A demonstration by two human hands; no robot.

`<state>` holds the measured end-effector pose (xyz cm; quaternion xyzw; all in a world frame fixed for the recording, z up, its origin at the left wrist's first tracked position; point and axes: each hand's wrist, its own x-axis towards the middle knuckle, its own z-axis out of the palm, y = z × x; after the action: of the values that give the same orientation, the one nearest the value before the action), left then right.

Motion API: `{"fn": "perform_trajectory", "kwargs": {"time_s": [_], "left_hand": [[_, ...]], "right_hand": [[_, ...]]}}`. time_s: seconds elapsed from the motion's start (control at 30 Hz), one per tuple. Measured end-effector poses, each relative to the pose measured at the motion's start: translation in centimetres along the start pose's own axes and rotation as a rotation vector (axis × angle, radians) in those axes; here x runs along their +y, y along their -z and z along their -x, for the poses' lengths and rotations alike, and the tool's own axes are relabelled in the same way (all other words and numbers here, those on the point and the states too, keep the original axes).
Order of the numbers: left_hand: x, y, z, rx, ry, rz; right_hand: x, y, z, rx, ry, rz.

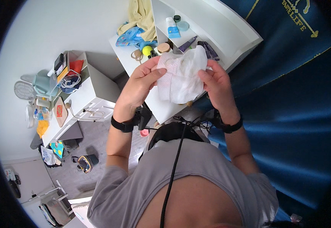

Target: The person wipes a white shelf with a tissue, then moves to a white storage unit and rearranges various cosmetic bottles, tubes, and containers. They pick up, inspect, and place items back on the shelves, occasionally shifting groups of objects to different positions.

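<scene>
A thin white textured cloth or wipe (pixel 179 79) is spread between my two hands, with faint grey marks near its top. My left hand (pixel 144 79) pinches its left edge between thumb and fingers. At the opposite edge, my right hand (pixel 216 79) grips it the same way. The cloth is held above a white dressing table (pixel 164 109) and hides part of its top. Just behind the cloth lie a round beige-lidded jar (pixel 163 48), a yellow-green ball (pixel 147 50) and dark purple tubes (pixel 187 43).
A white and blue tube (pixel 172 28) and a pale teal jar (pixel 183 26) occupy the table's shelf. Yellow clothing (pixel 142 20) hangs at the back. Blue curtains (pixel 291 114) border the right. A black cable (pixel 172 173) runs down my front. A bag (pixel 85 163) sits on the floor.
</scene>
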<state>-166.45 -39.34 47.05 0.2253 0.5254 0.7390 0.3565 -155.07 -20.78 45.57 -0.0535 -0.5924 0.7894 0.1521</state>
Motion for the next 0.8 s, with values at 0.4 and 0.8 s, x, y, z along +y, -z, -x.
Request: {"fn": "perform_trajectory", "kwargs": {"time_s": [0.4,0.8], "left_hand": [[-1.6,1.4,-2.2,-0.230,0.037,0.423],[3.2,-1.4,-9.2,0.436,-0.576,-0.274]], "right_hand": [[-2.2,2.3,0.7,-0.158,0.353,0.436],[-1.6,5.2,3.4,0.111,0.304,0.394]]}}
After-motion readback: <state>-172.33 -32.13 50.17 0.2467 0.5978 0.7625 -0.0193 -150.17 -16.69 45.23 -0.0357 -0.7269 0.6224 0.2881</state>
